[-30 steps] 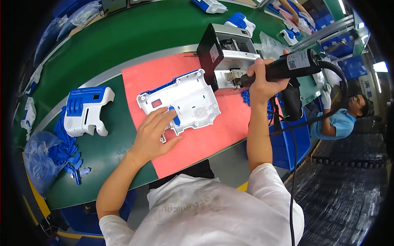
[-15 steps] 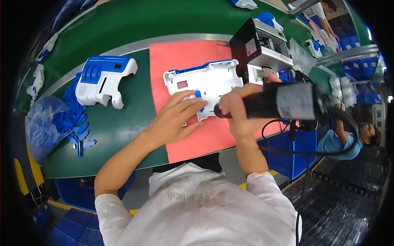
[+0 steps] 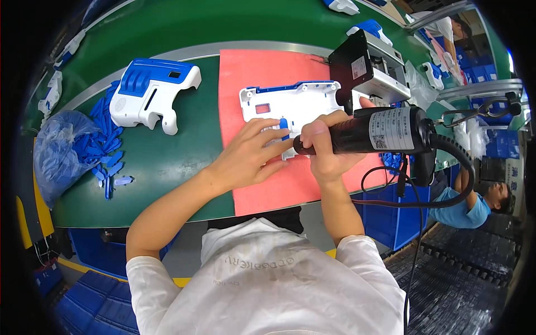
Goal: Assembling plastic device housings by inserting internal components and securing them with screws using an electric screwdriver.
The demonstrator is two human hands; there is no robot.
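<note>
A white plastic housing half with a blue edge lies inner side up on the pink mat. My left hand rests on its near left part, fingers stretched and apart, the fingertips beside a small blue piece inside the shell. My right hand is wrapped round the front end of a black electric screwdriver, held almost level over the housing's near right side. Its tip points left, close to my left fingertips. The hand and tool hide part of the housing, and I cannot tell whether the tip touches it.
On the green table at left stand a blue-and-white housing and a plastic bag spilling small blue parts. A black-and-silver machine stands right of the pink mat. The screwdriver's cable loops down right. A person is farther right.
The whole view has shifted slightly, so the table's things sit farther right. My hands keep their places at the housing, with the screwdriver still gripped in my right hand.
</note>
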